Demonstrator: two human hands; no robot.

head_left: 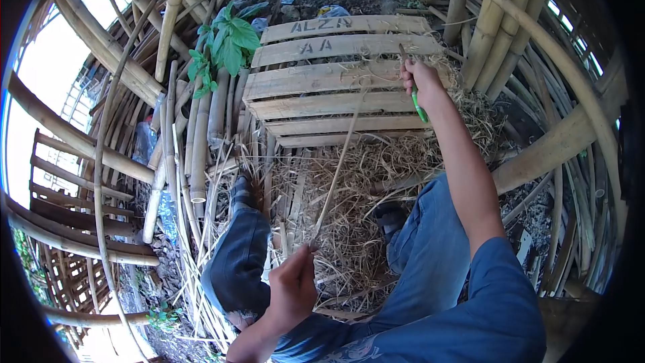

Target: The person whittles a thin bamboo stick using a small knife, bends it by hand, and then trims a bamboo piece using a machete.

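Blue shirt (463, 316) is filling the lower right of the head view I am monitoring remotely. Thin strip (338, 169) is running lengthwise from the left hand's (293, 282) narrow pinch, forward across the near edge of the wooden crate (312, 85). Farther off, the right hand (422, 81) is reaching forward over the crate's right end, gripping a green-handled knife (419, 107), its blade pointing away.

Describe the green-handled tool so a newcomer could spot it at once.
Find the slatted wooden crate at upper middle. Against its right part, the person's right hand grips the tool. Its bright green handle stands out from the tan shavings nearby.
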